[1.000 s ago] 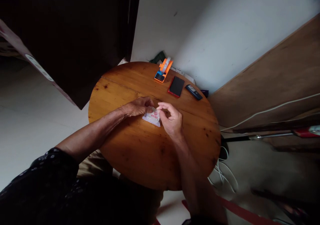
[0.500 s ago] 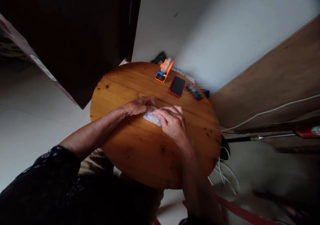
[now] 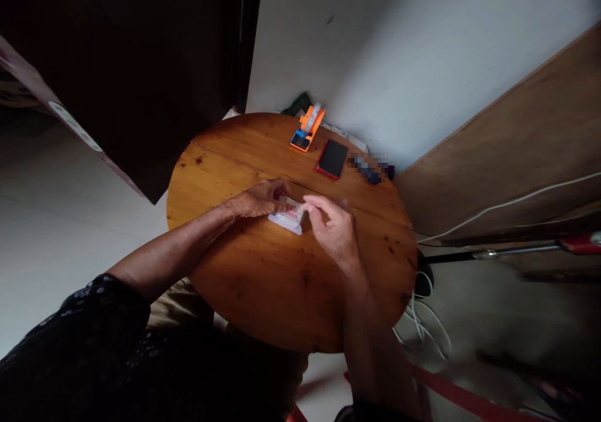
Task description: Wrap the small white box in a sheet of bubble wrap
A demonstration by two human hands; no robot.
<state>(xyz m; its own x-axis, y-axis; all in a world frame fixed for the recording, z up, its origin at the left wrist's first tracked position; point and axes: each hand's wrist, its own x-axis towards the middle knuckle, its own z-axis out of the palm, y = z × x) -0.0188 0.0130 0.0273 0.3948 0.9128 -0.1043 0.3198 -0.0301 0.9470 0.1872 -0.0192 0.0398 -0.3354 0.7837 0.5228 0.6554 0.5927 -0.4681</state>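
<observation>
A small clear plastic packet [image 3: 286,223] with whitish contents and red print lies near the middle of the round wooden table [image 3: 263,272]. My left hand [image 3: 260,198] grips its far left side, fingers bent over the edge. At the packet's right edge is my right hand [image 3: 334,229], thumb and forefinger drawn together in a pinch. Whether these fingertips hold the packet's edge or something thin is too small to tell; the other right fingers are slightly smeared by motion.
Along the table's far side are an orange and blue tape dispenser [image 3: 307,128], a dark-screened phone in a red case [image 3: 332,159], and a partly blurred dark object [image 3: 369,168]. White cables [image 3: 417,322] hang and coil at the right. A wall [image 3: 375,52] rises behind.
My right hand has drawn back a little to the right, uncovering more of the packet's red print. The left hand keeps its grip, and the packet's far part looks more raised.
</observation>
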